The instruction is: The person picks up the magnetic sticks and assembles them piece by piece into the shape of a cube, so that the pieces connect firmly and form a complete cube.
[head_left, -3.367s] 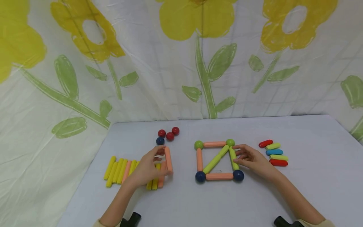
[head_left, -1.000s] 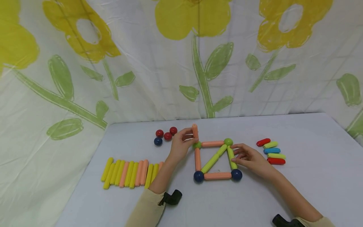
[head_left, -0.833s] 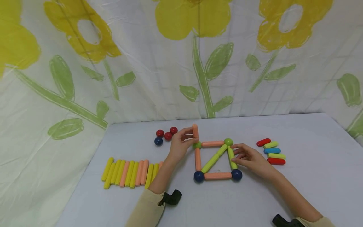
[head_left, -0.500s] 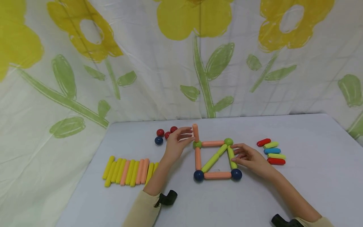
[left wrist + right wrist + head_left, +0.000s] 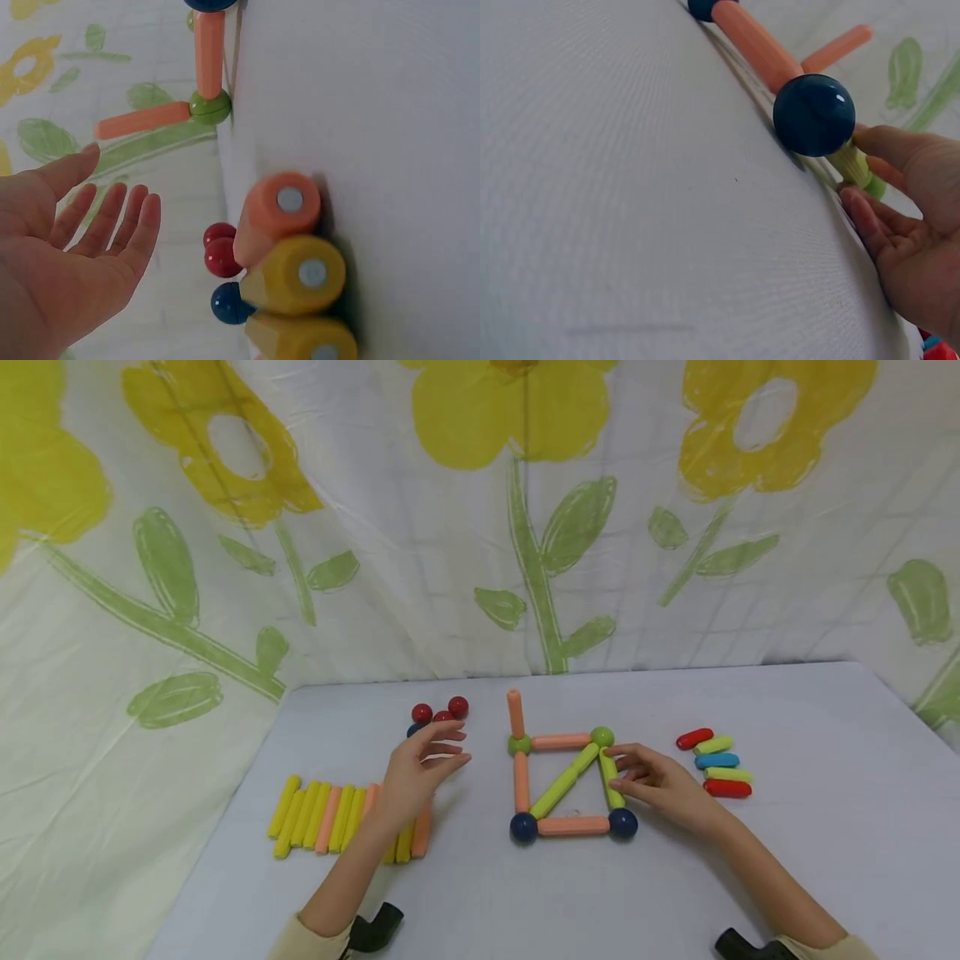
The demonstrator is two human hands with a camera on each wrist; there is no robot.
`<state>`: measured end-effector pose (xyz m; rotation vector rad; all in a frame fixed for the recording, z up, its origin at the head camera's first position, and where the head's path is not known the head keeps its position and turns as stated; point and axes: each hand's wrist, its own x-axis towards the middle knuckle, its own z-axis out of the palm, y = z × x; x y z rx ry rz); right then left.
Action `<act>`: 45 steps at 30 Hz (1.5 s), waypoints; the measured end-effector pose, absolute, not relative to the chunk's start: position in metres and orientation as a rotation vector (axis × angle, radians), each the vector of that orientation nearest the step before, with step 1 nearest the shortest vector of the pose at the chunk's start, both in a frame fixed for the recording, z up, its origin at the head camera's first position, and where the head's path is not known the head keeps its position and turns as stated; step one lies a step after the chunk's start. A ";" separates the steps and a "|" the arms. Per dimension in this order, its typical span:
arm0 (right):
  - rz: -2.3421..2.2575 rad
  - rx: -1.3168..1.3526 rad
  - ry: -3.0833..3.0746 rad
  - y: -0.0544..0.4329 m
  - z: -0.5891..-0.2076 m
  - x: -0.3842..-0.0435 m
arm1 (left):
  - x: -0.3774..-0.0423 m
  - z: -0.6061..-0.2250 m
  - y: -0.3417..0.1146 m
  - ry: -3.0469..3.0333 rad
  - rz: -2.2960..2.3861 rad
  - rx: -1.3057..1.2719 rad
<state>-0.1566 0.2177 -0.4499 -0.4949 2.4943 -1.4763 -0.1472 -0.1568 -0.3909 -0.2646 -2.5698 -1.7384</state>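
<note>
My left hand (image 5: pixel 416 772) hangs in the air with relaxed fingers, holding nothing, over the right part of a row of yellow and orange magnetic sticks (image 5: pixel 311 814). In the middle of the table lies a square frame of sticks and balls. An orange magnetic stick (image 5: pixel 515 713) stands upright on its back-left green ball (image 5: pixel 519 744). My right hand (image 5: pixel 667 781) pinches the yellow-green magnetic stick (image 5: pixel 615 797) of the frame's right side, near the dark blue ball (image 5: pixel 814 115). Across the frame runs a yellow-green diagonal (image 5: pixel 562 785).
Red balls (image 5: pixel 458 707) and a dark blue ball, partly hidden by my left hand, sit at the back left. On the right lie several short sticks (image 5: pixel 717 761) in red, yellow-green and blue. A flowered cloth (image 5: pixel 420 568) hangs behind the white table (image 5: pixel 525 902).
My left hand carried an orange stick from the row to the back-left green ball, let go of it upright there, and moved back left. My right hand stays at the frame's right side.
</note>
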 end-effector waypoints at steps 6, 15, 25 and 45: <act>-1.470 -0.484 2.478 0.218 -0.450 -0.156 | -0.128 -0.387 -0.185 -2.726 -1.578 -0.315; -1.487 -0.507 2.469 0.216 -0.447 -0.156 | -0.115 -0.392 -0.215 -3.072 -1.269 -0.355; -1.477 -0.494 2.483 0.215 -0.448 -0.156 | -0.112 -0.398 -0.223 -3.184 -1.120 -0.537; -1.476 -0.497 2.487 0.216 -0.447 -0.156 | -0.117 -0.399 -0.217 -3.057 -1.263 -0.436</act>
